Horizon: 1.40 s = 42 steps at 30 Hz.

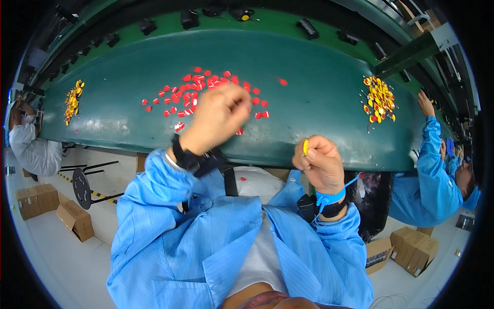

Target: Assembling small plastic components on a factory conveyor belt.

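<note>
My left hand (218,116) is over the green table (288,113), beside a spread of small red pieces (198,82). It is blurred and its fingers are curled inward; anything between the fingertips is hidden. Close to the near edge of the table, my right hand (320,160) pinches a small yellow oval piece (305,147) upright between thumb and fingers. Many of the red pieces show white edges. A single red piece (283,82), slightly smeared, lies apart on the right.
Piles of yellow and red pieces lie at the right (379,100) and far left (73,102). A co-worker in blue (432,175) sits at right, another person in white (33,147) at left. Black devices (189,19) line the far side. A stool (82,188) stands left.
</note>
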Tool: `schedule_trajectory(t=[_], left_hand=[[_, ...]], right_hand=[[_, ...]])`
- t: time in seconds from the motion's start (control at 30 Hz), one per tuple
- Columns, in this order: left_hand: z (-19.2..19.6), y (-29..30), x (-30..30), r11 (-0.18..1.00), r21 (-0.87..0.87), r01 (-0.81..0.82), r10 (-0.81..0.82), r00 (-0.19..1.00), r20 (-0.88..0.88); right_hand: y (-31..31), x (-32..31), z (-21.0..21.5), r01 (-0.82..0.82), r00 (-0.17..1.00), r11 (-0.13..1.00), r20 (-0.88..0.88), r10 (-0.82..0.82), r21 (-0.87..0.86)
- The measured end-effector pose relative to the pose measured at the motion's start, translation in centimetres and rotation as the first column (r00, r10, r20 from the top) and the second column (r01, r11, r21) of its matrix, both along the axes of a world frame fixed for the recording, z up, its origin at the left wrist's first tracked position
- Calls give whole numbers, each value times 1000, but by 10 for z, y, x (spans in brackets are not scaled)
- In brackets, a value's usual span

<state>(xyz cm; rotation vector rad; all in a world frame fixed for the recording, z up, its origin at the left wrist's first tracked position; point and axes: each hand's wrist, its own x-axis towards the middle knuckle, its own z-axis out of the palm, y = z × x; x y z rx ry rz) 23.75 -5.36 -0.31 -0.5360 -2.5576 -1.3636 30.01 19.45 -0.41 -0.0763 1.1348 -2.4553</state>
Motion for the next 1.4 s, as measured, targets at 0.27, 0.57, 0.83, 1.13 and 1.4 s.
schedule_trajectory(t=[0.27, 0.57, 0.83, 1.13, 1.4], left_hand=[[-7, -72, -95, 664, -734, -143, -220, 901, -375], [4, -86, -74, 610, -791, 39, -271, 949, -163], [11, -96, -49, 849, -525, -54, -79, 970, -228], [1, -99, -56, 978, -202, -46, 85, 977, 193], [-11, -81, -116, 875, -476, 91, -39, 992, 117]], right_hand=[[6, -13, -20, 59, 995, 996, 73, -64, 69], [26, -12, -22, 166, 983, 978, 61, -175, 129], [25, -7, -19, 182, 980, 976, 57, -190, 117], [32, 7, -28, 215, 967, 973, 121, -223, 78], [32, 5, -34, 224, 960, 970, 149, -237, 97]])
